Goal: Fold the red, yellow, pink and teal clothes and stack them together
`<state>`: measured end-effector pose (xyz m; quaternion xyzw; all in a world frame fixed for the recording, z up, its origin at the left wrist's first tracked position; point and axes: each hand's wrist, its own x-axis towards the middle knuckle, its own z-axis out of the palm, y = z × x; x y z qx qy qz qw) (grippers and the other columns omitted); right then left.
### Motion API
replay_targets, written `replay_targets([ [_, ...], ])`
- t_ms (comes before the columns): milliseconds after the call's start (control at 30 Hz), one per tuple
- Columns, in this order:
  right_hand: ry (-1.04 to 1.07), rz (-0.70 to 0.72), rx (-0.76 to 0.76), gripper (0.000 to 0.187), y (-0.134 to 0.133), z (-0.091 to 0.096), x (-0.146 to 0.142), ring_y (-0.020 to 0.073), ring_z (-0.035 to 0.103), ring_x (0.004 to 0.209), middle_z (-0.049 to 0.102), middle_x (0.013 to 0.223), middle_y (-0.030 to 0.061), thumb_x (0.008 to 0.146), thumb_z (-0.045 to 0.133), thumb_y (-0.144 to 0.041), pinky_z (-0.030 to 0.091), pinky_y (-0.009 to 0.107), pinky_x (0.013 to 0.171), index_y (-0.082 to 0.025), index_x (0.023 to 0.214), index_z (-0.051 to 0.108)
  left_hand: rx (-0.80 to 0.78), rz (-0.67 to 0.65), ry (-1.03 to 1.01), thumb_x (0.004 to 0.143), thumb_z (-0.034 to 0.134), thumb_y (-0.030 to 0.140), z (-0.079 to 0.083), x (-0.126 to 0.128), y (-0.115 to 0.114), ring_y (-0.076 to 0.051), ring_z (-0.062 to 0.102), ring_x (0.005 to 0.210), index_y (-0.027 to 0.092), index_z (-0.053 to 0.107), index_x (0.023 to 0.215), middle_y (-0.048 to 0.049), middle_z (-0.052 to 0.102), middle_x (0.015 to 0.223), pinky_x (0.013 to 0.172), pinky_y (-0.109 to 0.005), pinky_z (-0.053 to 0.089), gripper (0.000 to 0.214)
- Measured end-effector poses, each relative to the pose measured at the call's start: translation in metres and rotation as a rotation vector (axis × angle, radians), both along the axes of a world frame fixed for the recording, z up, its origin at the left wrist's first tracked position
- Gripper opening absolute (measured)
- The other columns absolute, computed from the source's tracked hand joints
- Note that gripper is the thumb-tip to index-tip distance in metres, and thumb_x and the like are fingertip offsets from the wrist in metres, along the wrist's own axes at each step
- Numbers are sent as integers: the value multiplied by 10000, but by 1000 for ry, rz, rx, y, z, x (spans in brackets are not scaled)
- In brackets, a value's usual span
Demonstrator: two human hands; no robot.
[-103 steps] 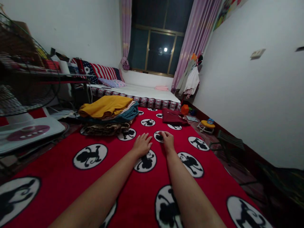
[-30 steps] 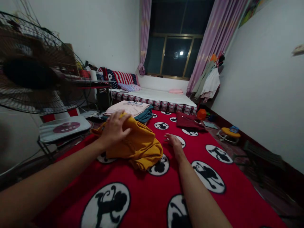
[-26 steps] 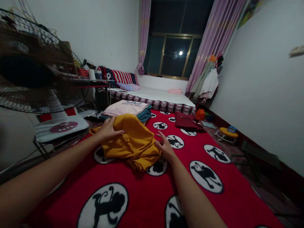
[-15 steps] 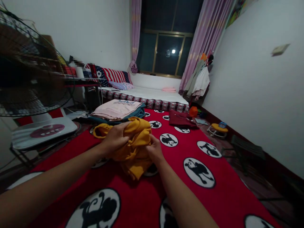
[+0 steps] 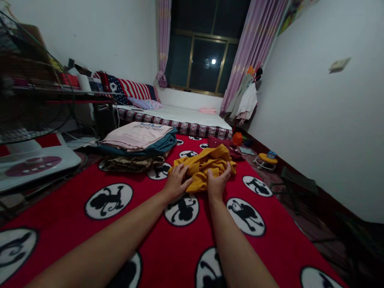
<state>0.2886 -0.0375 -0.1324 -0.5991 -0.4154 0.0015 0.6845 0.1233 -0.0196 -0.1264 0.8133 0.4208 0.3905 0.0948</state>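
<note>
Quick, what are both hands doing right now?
Left hand: open, laid against the left side of the yellow cloth.
Right hand: on the cloth's right side; whether it grips can't be told.

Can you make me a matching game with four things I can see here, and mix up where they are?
Things:
1. yellow garment
2. pale pink shirt
3. purple curtains
4. small blue thing

Places:
A. beside the window
B. on the round stool
C. crumpled, touched by the left hand and right hand
D. on top of the folded pile

Right pairs: 1-C, 2-D, 3-A, 4-B.
</note>
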Motion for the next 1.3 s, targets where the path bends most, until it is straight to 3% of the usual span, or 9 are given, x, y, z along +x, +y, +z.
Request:
replay_targets([
  [300, 427, 14, -20, 684, 15, -16, 24, 259, 587, 1118, 554, 1275, 122, 634, 567, -347, 487, 402, 955, -194, 1281, 404, 20, -18, 108, 874, 543, 256, 1, -2, -3, -244, 592, 964, 219, 657, 1069, -74, 668, 958, 880, -388, 452, 228],
  [467, 470, 220, -9, 396, 13, -5, 31, 231, 656, 877, 673, 966, 63, 624, 423, -303, 549, 373, 784, -168, 964, 574, 55, 287, 91, 728, 697, 335, 2, -15, 2, -323, 471, 1218, 284, 504, 1336, -107, 524, 1341, 989, -454, 396, 641],
  [600, 378, 218, -68, 266, 8, 2, 31, 250, 630, 878, 680, 884, 71, 639, 465, -341, 520, 372, 805, -179, 800, 603, -128, 239, 84, 674, 709, 385, 0, -25, 14, -330, 560, 1117, 258, 493, 1353, -121, 628, 1198, 932, -440, 443, 723],
  [700, 317, 64, -78, 325, 2, 6, 30, 274, 588, 985, 664, 1004, 108, 639, 563, -353, 459, 389, 906, -179, 909, 610, -279, 113, -283, 615, 713, 260, 1, -28, 23, -296, 628, 982, 249, 687, 1040, -72, 709, 949, 896, -393, 470, 426],
  [800, 170, -94, -19, 441, -3, 11, 29, 255, 579, 1024, 626, 1116, 132, 746, 541, -439, 435, 379, 934, -164, 1090, 571, -453, 14, -793, 571, 721, 269, 9, -32, 31, -260, 658, 801, 198, 679, 791, -40, 682, 720, 774, -366, 522, 235],
  [900, -35, -7, -28, 508, -5, 14, 22, 244, 575, 1077, 620, 1153, 144, 858, 404, -532, 423, 370, 960, -143, 1140, 570, -450, 6, -1022, 712, 592, 416, 25, -43, 41, -209, 666, 782, 169, 625, 920, -57, 685, 840, 708, -327, 546, 324],
  [1067, -439, 139, -464, 766, -10, 15, -4, 311, 545, 1160, 512, 1355, 177, 726, 619, -441, 442, 400, 923, -151, 1403, 409, -284, -202, -1427, 813, 561, 446, 48, -56, 45, -205, 556, 1204, 320, 455, 1262, -47, 546, 1336, 937, -360, 495, 478],
  [1200, -535, 200, -531, 451, -12, 20, -8, 262, 635, 954, 686, 1048, 83, 700, 551, -241, 462, 346, 840, -202, 1138, 651, -205, -178, -935, 747, 684, 475, 36, -47, 43, -284, 231, 1443, 330, 397, 1384, -60, 241, 1563, 1115, -463, 319, 714],
  [1300, -352, 517, -469, 248, -10, 21, 2, 211, 641, 779, 693, 789, 22, 699, 548, -287, 477, 281, 718, -189, 867, 702, -193, -82, -504, 666, 754, 481, 14, -37, 42, -353, 207, 1441, 237, 385, 1430, -136, 160, 1577, 1138, -499, 269, 882],
])
